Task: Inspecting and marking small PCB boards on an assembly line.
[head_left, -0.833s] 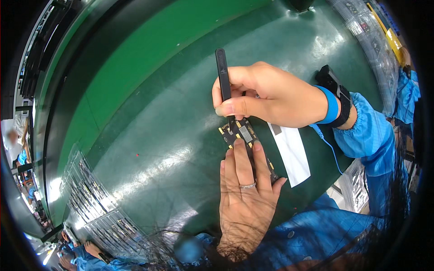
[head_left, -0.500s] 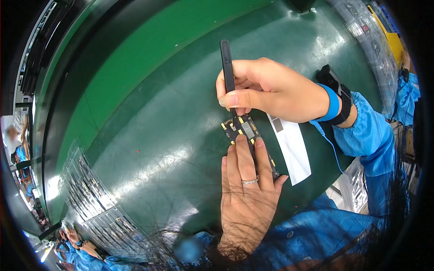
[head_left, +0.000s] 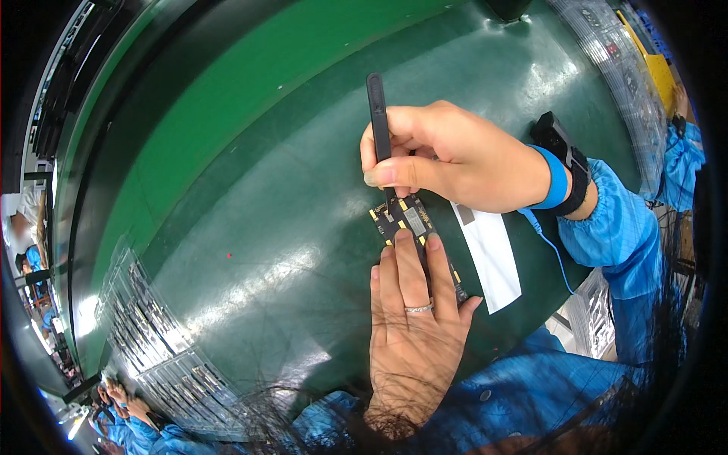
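Observation:
A dark circuit board (head_left: 414,219) with gold-coloured pads and a silver label lies on the green table, tilted. My left hand (head_left: 413,318), a ring on one finger, rests flat on its lower part with the fingers stretched out and covers much of it. In my right hand (head_left: 447,155), pinched between thumb and fingers, stands a slim black hand tool (head_left: 378,114). Its lower end meets the upper part of the board; the fingers partly hide the tip, and its exact kind cannot be made out. Around my right wrist sits a blue strap (head_left: 556,178).
To the right of the board lies a white paper strip (head_left: 489,258). A blue cord (head_left: 557,254) runs from the wrist strap. Clear trays (head_left: 155,334) with several narrow boards stand at left; more clear trays (head_left: 618,83) line the right edge. Other people's hands (head_left: 125,398) show lower left.
The black tool's top has shifted slightly down and left, along with my right hand. My left hand stays on the board.

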Action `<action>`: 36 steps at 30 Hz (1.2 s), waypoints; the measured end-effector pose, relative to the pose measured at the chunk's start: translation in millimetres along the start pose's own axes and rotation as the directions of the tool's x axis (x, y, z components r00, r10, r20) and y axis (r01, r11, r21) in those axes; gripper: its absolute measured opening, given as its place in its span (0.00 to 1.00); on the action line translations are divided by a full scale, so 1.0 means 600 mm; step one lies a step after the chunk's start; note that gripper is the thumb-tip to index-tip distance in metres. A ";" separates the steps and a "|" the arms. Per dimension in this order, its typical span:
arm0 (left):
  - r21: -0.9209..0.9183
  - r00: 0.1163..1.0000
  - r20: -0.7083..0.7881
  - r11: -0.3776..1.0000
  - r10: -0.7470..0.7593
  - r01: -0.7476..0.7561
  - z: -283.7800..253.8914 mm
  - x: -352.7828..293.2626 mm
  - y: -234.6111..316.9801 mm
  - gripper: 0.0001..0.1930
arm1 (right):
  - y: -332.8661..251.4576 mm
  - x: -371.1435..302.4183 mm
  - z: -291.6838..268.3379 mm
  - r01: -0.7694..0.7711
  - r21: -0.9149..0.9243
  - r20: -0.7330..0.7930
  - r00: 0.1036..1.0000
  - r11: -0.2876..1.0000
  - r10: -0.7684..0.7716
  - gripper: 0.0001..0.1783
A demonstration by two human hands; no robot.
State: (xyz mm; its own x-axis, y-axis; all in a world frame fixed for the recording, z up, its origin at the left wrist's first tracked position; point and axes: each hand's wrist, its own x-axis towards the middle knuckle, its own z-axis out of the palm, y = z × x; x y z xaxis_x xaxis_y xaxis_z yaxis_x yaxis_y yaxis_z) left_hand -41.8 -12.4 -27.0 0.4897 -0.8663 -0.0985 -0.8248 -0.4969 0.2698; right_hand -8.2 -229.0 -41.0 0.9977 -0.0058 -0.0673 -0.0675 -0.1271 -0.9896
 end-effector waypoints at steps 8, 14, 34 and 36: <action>-0.015 1.000 0.006 1.000 -0.013 0.013 -0.002 0.002 0.002 0.46 | 0.000 0.002 0.002 -0.019 -0.018 -0.022 1.000 1.000 0.019 0.09; -0.073 0.999 -0.019 0.997 -0.026 0.024 -0.007 0.007 -0.001 0.45 | -0.005 0.003 -0.001 -0.020 -0.101 -0.014 1.000 0.995 0.018 0.10; -0.002 0.999 -0.014 0.999 0.038 -0.038 -0.023 0.032 0.044 0.40 | -0.013 -0.114 -0.093 0.046 -0.190 -0.053 0.997 0.981 -0.057 0.12; 0.008 0.997 0.011 0.997 0.073 -0.073 -0.002 0.034 0.044 0.41 | -0.007 -0.109 -0.092 0.018 -0.176 -0.057 0.998 0.984 -0.029 0.12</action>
State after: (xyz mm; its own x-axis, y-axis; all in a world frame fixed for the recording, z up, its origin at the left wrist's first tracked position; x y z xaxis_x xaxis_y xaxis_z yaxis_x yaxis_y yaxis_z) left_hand -53.4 -43.4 -20.9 0.4248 -0.9009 -0.0889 -0.8607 -0.4323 0.2688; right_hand -73.0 -282.7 -25.7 0.9978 -0.0585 -0.0315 -0.0476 -0.2996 -0.9529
